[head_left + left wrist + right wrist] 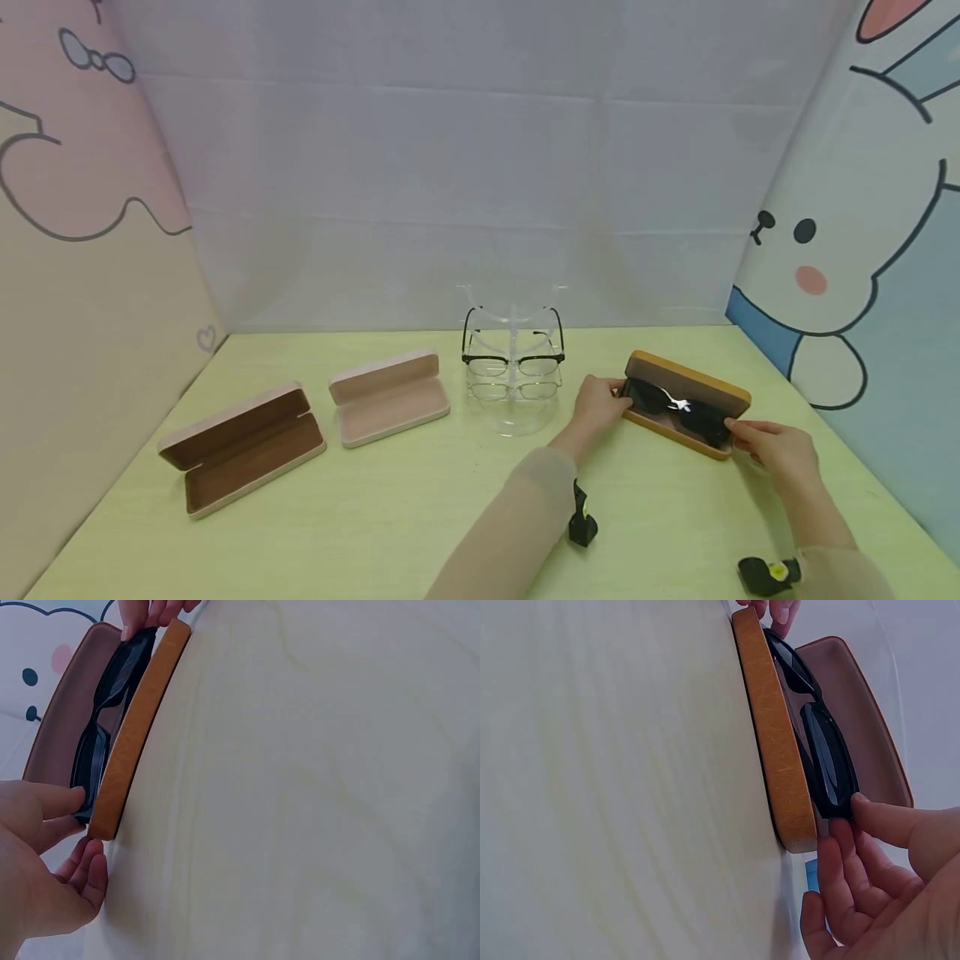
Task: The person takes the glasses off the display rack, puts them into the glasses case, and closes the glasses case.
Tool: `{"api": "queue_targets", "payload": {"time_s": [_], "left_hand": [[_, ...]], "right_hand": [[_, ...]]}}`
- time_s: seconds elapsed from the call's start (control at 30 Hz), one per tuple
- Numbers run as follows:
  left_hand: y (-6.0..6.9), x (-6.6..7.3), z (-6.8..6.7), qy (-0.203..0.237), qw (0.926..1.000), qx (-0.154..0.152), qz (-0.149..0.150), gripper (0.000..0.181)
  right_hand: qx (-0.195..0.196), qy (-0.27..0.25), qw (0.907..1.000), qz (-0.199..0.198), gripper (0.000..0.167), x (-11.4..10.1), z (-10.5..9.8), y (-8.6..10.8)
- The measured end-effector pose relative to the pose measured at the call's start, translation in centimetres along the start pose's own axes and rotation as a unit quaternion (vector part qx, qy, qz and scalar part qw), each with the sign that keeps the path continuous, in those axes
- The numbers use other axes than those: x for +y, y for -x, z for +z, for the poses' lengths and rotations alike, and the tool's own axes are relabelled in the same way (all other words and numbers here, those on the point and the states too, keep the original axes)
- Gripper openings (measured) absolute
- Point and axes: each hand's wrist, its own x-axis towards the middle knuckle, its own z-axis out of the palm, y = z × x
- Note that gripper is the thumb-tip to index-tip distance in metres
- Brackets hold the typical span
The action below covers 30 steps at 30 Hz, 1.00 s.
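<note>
Black sunglasses [703, 420] sit tilted in the open orange-brown glasses case [693, 377], on the right of the table in the head view. My left hand [596, 406] pinches their left end between thumb and fingers. At the opposite end, my right hand [782, 452] pinches the other corner of the frame. In the right wrist view, the right thumb presses the front of the sunglasses [830, 754], with fingertips beneath by the case's end. The left wrist view shows the left thumb on the frame and lower fingers close to the case wall [135, 742].
A clear display stand [513, 423] holds black-browed eyeglasses [513, 361] above thin-rimmed eyeglasses [514, 390]. Left of it lie an open pale pink case [393, 408] and an open case with a brown lining [255, 458]. Cartoon-printed panels [817, 250] flank the table [390, 517].
</note>
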Motion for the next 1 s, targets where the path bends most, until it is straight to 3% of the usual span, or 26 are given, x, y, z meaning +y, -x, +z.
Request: {"api": "queue_targets", "payload": {"time_s": [0.2,0.37,0.53,0.7,0.87,1.0], "left_hand": [[-0.1,-0.3,0.5,-0.050,0.9985,-0.015,0.014,0.040],[-0.1,-0.1,0.3,-0.075,0.9966,-0.027,0.021,0.044],[-0.4,0.3,0.1,-0.070,0.9968,-0.038,0.003,0.048],[-1.0,0.9,-0.1,-0.060,0.9975,-0.036,-0.012,0.054],[-1.5,1.5,-0.5,-0.049,0.9982,-0.034,0.002,0.057],[-1.7,2.0,-0.9,-0.048,0.9976,-0.042,0.025,0.056]], "right_hand": [[0.003,0.024,0.9995,0.022,0.069,0.1,-0.1,-0.5],[0.004,0.025,0.9993,0.027,0.065,-0.1,0.0,-0.6],[0.006,0.021,0.9996,0.018,0.064,-0.1,-0.1,-0.6],[0.018,0.049,0.9986,0.000,0.077,-0.3,-0.4,-0.5],[0.017,0.019,0.9990,-0.037,0.089,-1.1,-0.3,-0.3],[0.010,0.020,0.9980,-0.060,0.086,-1.7,-0.1,-0.3]]}}
